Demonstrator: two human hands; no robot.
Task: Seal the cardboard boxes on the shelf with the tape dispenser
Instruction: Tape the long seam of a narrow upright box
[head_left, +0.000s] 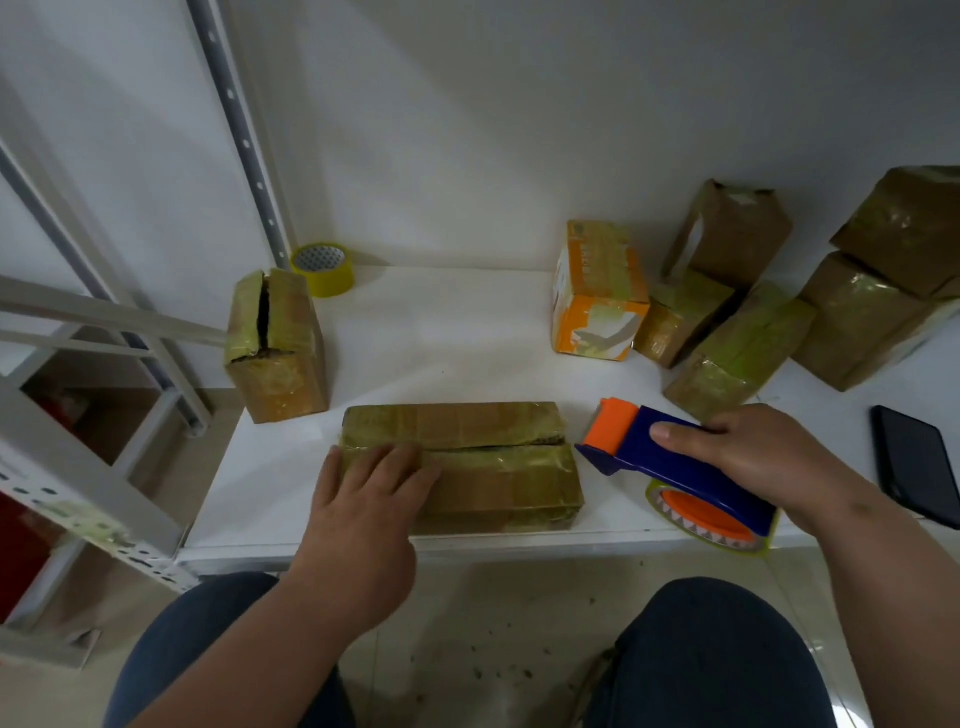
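Cardboard box (462, 462) at shelf (441, 338) front edge, seam gaping. Left hand (363, 499) flat on box; right hand (748, 457) gripping tape dispenser (675, 467) beside box — risk: flaps springing apart, tape bridging crooked.

Flat box (483, 457), top seam gaping

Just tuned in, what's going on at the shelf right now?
A person is sealing a long cardboard box at the front of the white shelf. The left hand presses flat on its left end, while the right hand grips the blue and orange tape dispenser at the right end. The top seam is still open.
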